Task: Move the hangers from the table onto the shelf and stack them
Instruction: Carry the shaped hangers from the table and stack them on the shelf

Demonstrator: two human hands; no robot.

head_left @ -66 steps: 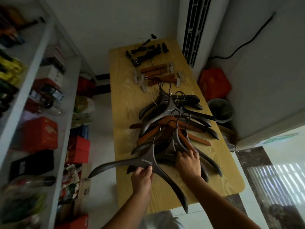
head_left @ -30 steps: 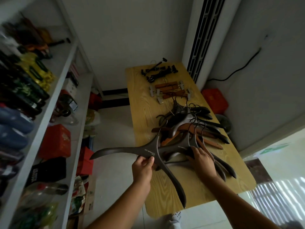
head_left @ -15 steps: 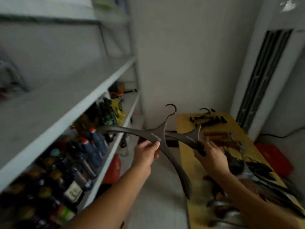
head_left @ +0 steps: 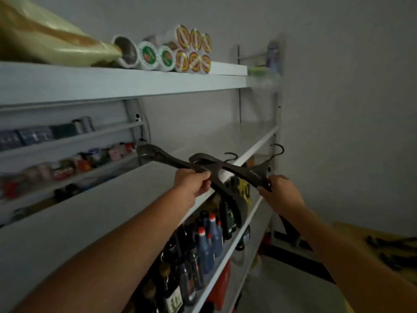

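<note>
My left hand [head_left: 193,182] grips a dark hanger [head_left: 164,157] near its neck; one arm of it reaches left over the white shelf [head_left: 108,197], the other hangs down past the shelf's front edge. My right hand [head_left: 278,189] holds a second dark hanger [head_left: 244,171] that crosses the first, hook up at the right. Both hangers hover just above the shelf's front edge. The wooden table [head_left: 383,238] with more hangers [head_left: 392,247] shows at the lower right, blurred.
The shelf above [head_left: 126,81] carries stacked round tubs [head_left: 178,53] and a plastic bag [head_left: 45,39]. Below the middle shelf stand several bottles [head_left: 207,236]. Small packets [head_left: 67,166] line a back rack at the left. A grey wall fills the right side.
Both hands lifted a hanger each off the table pile, and the view swung left and up from the table to the shelving. The hangers now sit over the middle shelf's edge.
</note>
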